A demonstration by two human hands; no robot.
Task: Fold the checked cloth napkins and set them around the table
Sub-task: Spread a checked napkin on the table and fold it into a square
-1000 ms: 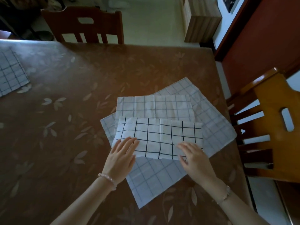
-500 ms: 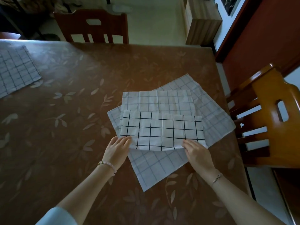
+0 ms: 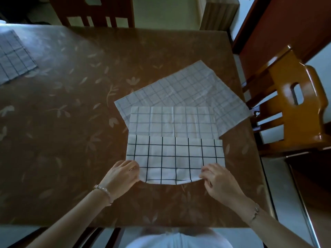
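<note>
A white napkin with a black grid (image 3: 174,153) lies partly folded in front of me, its near flap turned over the far half. My left hand (image 3: 121,176) pinches the near left corner and my right hand (image 3: 217,178) pinches the near right corner; the near edge sags lifted between them. Behind it an unfolded checked napkin (image 3: 189,92) lies flat and askew on the table. A folded checked napkin (image 3: 14,58) rests at the far left.
The brown leaf-patterned table (image 3: 75,131) has its near edge just below my wrists. A light wooden chair (image 3: 293,108) stands close at the right, a dark chair (image 3: 93,13) at the far side, and a wooden cabinet (image 3: 220,13) beyond.
Both hands went from resting flat on the folded flap to pinching its near corners, and the napkin slid toward me off the unfolded one. The view tilted further down.
</note>
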